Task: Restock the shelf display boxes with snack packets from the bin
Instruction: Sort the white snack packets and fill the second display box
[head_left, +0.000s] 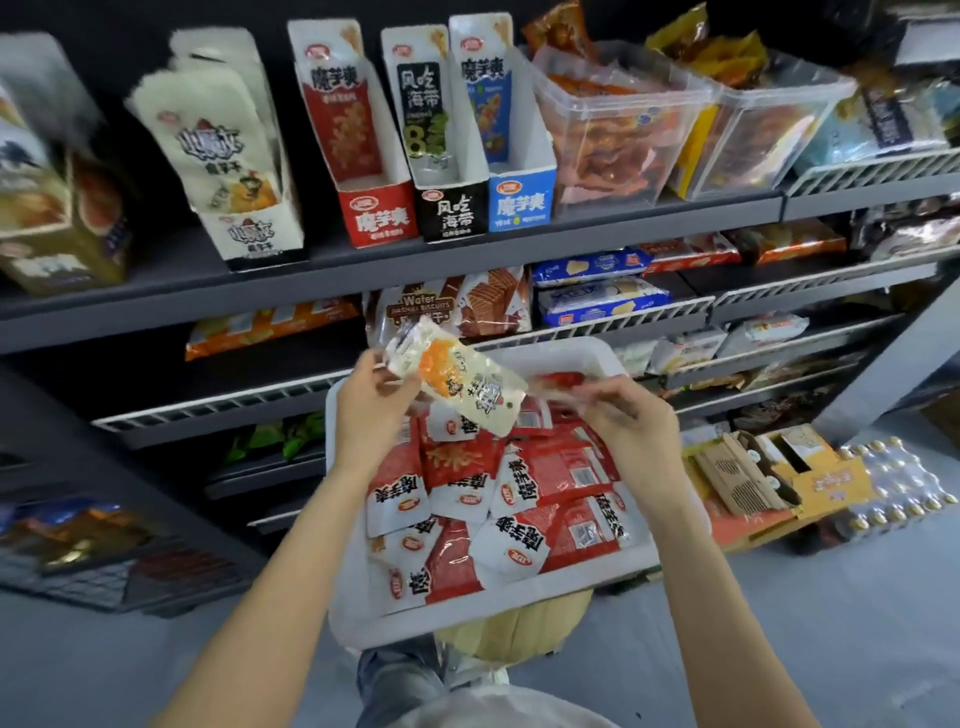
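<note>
A white bin (602, 566) full of red-and-white snack packets (498, 488) sits below me in front of the shelves. My left hand (371, 400) holds a cream packet with an orange picture (457, 379) above the bin's far end. My right hand (631, 415) pinches a red packet (561, 382) just to the right of it. On the top shelf stand display boxes: a cream one (254, 234) at left, then a red one (376, 215), a black one (454, 210) and a blue one (522, 200).
Two clear plastic tubs (618, 124) of snacks stand right of the display boxes. Lower shelves hold wafer and biscuit packs (457, 306). Flattened cardboard boxes (753, 473) and a pack of bottles (893, 483) lie on the floor at right. A wire rack (104, 561) lies at left.
</note>
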